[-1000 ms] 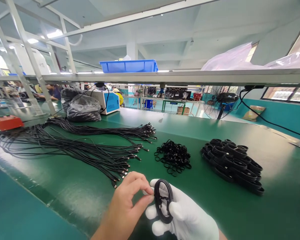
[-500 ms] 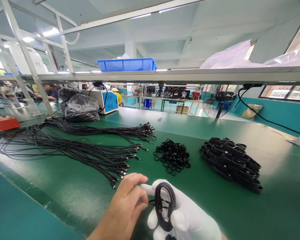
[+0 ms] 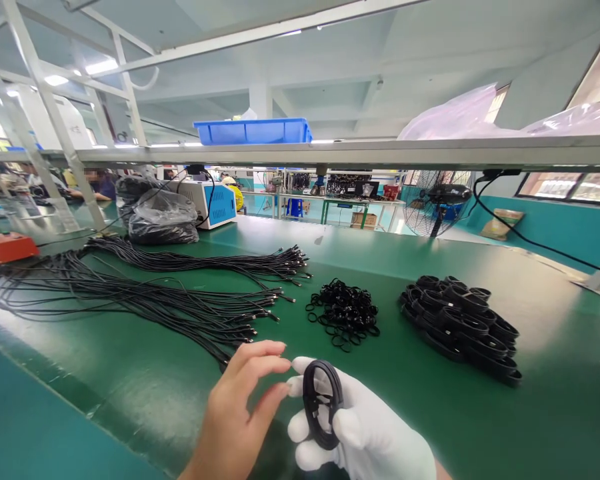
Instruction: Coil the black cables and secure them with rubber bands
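Note:
A black cable (image 3: 336, 397), wound into an oval coil, sits upright in my white-gloved right hand (image 3: 370, 420), with the thumb and fingers closed around it. Its connector end shows at the coil's middle. Just left of the coil is my bare left hand (image 3: 245, 400), fingers and thumb apart and nothing visible between them. Beyond the hands lies a pile of small black bands (image 3: 344, 310). Long loose black cables (image 3: 180, 300) stretch across the table on the left, their connectors pointing right. Coiled black cables (image 3: 460, 327) are stacked on the right.
The green table (image 3: 145, 400) carries a blue-and-white machine (image 3: 215, 203), a black plastic bag (image 3: 163, 217) and a red control box (image 3: 9, 249) toward the left. A shelf (image 3: 360, 152) spans above, holding a blue tray (image 3: 253, 131). A fan (image 3: 437, 200) stands behind the table.
My left fingers have let go of the strand at the coil and spread apart. The coil in my right hand has shifted slightly left.

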